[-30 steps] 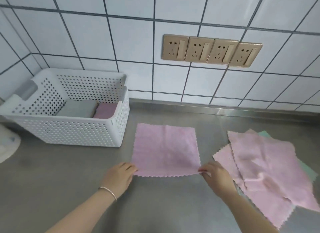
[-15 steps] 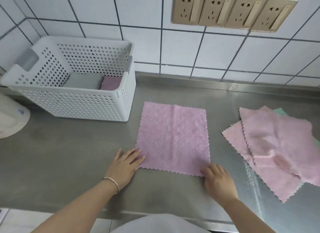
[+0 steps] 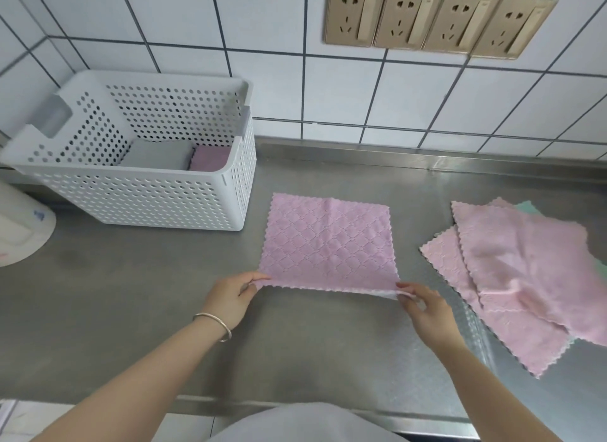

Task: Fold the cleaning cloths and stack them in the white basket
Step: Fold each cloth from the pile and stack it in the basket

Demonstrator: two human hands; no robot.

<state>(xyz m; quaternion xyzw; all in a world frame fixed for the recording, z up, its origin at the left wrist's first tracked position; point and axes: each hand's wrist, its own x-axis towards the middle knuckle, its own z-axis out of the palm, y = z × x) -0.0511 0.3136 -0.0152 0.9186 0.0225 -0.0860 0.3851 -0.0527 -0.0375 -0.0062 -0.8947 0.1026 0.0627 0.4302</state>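
A pink cloth [image 3: 328, 242] lies spread flat on the steel bench [image 3: 131, 293], just right of the white basket [image 3: 147, 198] and well apart from the loose pile of cloths [image 3: 519, 277] at the right. The left hand [image 3: 231, 298] pinches the cloth's near left corner between thumb and fingers, and the right hand [image 3: 423, 310] pinches the near right corner; the near edge is lifted slightly off the bench and shows a paler underside.

The cloth looks thin, light and limp, with a quilted weave and a zigzag edge. It should drape and sag in the middle when raised, so the two near corners are the sensible hold: they keep the edge taut and let it be carried over to meet the far edge. The smooth steel will probably let the cloth slide rather than stay put, so the far half may creep as the fold goes over. It is not fragile.

Inside the basket, a grey folded cloth [image 3: 154, 154] and a pink folded cloth [image 3: 210, 157] sit side by side, but the front wall hides how many lie beneath. In the pile, a green cloth [image 3: 528, 208] peeps out under the pink ones; their count is unclear. A white object [image 3: 19, 231] at the left edge is cut off and cannot be identified.
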